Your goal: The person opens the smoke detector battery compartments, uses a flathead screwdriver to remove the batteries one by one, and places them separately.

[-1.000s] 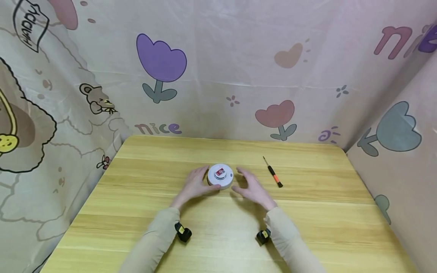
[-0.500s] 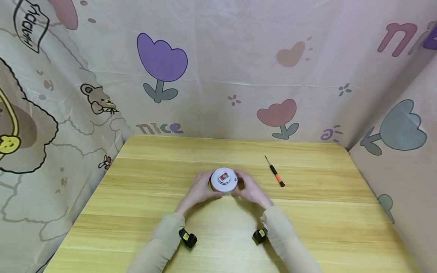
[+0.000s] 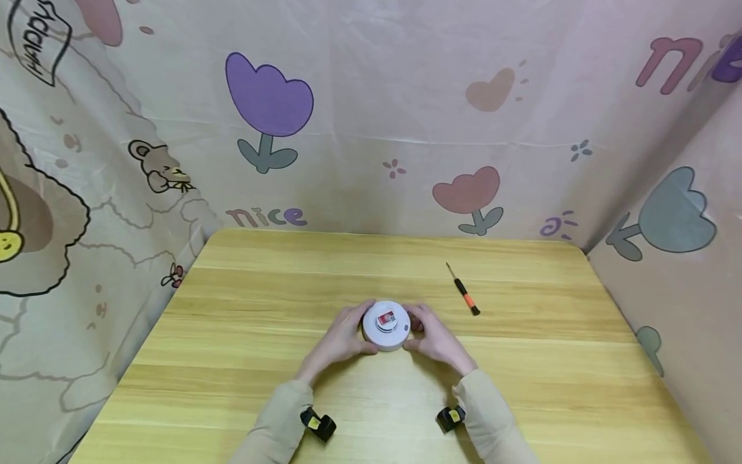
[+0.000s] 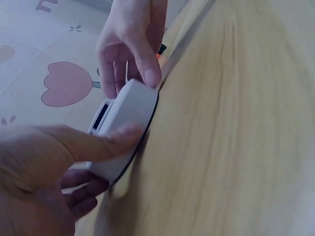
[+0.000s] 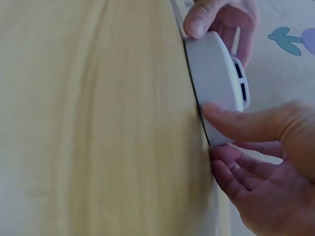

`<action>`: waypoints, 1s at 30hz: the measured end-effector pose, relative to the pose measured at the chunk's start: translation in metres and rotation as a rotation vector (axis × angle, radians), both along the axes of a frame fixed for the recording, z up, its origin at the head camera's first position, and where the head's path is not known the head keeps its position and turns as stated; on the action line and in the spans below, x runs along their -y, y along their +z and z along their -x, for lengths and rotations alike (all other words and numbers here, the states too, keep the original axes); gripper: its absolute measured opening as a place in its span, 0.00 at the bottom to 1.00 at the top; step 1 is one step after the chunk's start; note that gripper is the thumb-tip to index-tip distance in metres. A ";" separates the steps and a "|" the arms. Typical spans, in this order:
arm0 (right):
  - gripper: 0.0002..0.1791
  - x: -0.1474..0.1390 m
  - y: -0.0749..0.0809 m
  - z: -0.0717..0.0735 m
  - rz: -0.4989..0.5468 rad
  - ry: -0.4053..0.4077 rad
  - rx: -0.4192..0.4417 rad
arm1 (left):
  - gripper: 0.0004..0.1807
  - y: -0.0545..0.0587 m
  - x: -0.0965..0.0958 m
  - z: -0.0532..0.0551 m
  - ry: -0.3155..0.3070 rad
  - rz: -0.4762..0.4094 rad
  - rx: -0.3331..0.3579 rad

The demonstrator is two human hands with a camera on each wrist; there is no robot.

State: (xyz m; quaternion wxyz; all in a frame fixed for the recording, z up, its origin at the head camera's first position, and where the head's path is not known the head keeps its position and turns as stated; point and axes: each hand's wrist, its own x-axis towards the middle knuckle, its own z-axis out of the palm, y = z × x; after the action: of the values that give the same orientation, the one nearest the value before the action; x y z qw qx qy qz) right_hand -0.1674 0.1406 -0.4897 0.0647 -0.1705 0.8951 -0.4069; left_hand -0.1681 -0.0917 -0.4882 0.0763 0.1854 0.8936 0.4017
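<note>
I have white disc (image 3: 386, 327) between left hand (image 3: 346, 335) and right hand (image 3: 436, 336), both gripping it; round, no long axis, neither nearer.

**Place: screened-off work spot**

Wood-grain table (image 3: 278, 270), cartoon-printed cloth (image 3: 371, 96) hanging beyond its far edge and along left and right edges; screwdriver (image 3: 464, 292) lying toward far right corner. Home, lab or workshop: cannot tell.

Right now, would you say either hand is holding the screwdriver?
No, the screwdriver lies on the table, while the left hand and right hand hold the white device.
</note>
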 end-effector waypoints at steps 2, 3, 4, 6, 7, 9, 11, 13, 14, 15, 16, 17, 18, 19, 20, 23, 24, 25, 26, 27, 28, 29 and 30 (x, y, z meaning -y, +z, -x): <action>0.41 -0.003 0.000 -0.002 -0.001 0.013 -0.005 | 0.53 -0.001 0.002 -0.002 -0.010 -0.012 0.003; 0.41 -0.004 0.000 -0.004 0.000 0.021 -0.004 | 0.52 -0.001 0.002 -0.003 -0.018 -0.018 0.003; 0.41 -0.006 0.000 -0.004 0.004 0.029 0.002 | 0.52 -0.002 0.003 -0.003 -0.029 -0.022 -0.001; 0.41 -0.008 0.000 -0.006 0.010 0.043 0.013 | 0.52 -0.003 0.004 -0.004 -0.050 -0.031 -0.004; 0.41 -0.010 0.000 -0.006 0.020 0.052 0.022 | 0.52 -0.004 0.004 -0.003 -0.059 -0.035 -0.003; 0.40 -0.013 0.000 -0.006 0.042 0.068 0.033 | 0.51 -0.004 0.005 -0.002 -0.078 -0.065 0.014; 0.40 -0.015 0.000 -0.006 0.077 0.084 0.037 | 0.49 -0.005 0.006 0.000 -0.095 -0.109 0.043; 0.40 -0.018 -0.001 -0.006 0.140 0.096 0.050 | 0.46 -0.005 0.007 0.002 -0.108 -0.169 0.076; 0.40 -0.020 -0.002 -0.007 0.170 0.102 0.054 | 0.44 -0.005 0.007 0.003 -0.113 -0.206 0.094; 0.40 -0.021 -0.004 -0.008 0.204 0.108 0.062 | 0.42 -0.005 0.007 0.005 -0.116 -0.240 0.107; 0.40 -0.023 -0.005 -0.008 0.240 0.113 0.072 | 0.40 -0.005 0.007 0.006 -0.115 -0.267 0.112; 0.39 -0.024 -0.006 -0.009 0.275 0.112 0.084 | 0.38 -0.004 0.007 0.007 -0.113 -0.293 0.114; 0.39 -0.025 -0.007 -0.010 0.301 0.110 0.090 | 0.36 -0.005 0.007 0.007 -0.109 -0.305 0.106; 0.39 -0.026 -0.008 -0.011 0.318 0.103 0.095 | 0.35 -0.004 0.006 0.008 -0.103 -0.316 0.104; 0.39 -0.027 -0.008 -0.012 0.334 0.098 0.098 | 0.34 -0.004 0.005 0.009 -0.098 -0.327 0.101; 0.38 -0.027 -0.008 -0.012 0.362 0.045 0.099 | 0.30 -0.004 0.002 0.009 -0.085 -0.354 0.104; 0.36 -0.026 -0.008 -0.012 0.364 0.023 0.093 | 0.28 -0.004 0.001 0.008 -0.079 -0.367 0.110; 0.35 -0.026 -0.007 -0.012 0.364 -0.003 0.086 | 0.27 -0.004 -0.001 0.008 -0.071 -0.381 0.120; 0.32 -0.025 -0.007 -0.011 0.362 -0.027 0.074 | 0.26 -0.005 -0.002 0.008 -0.063 -0.393 0.123; 0.30 -0.024 -0.006 -0.010 0.357 -0.056 0.065 | 0.24 -0.005 -0.003 0.007 -0.054 -0.403 0.128; 0.28 -0.023 -0.005 -0.010 0.351 -0.081 0.057 | 0.23 -0.005 -0.004 0.007 -0.044 -0.412 0.130; 0.26 -0.022 -0.005 -0.010 0.346 -0.105 0.048 | 0.23 -0.006 -0.004 0.007 -0.034 -0.414 0.131; 0.25 -0.021 -0.004 -0.009 0.341 -0.127 0.043 | 0.22 -0.006 -0.004 0.007 -0.024 -0.416 0.130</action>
State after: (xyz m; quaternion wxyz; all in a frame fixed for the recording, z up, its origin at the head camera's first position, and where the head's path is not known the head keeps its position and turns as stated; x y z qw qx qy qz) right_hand -0.1580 0.1618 -0.4938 0.0281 -0.1134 0.8205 -0.5595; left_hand -0.1749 -0.0872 -0.4941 0.0989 0.1814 0.7825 0.5874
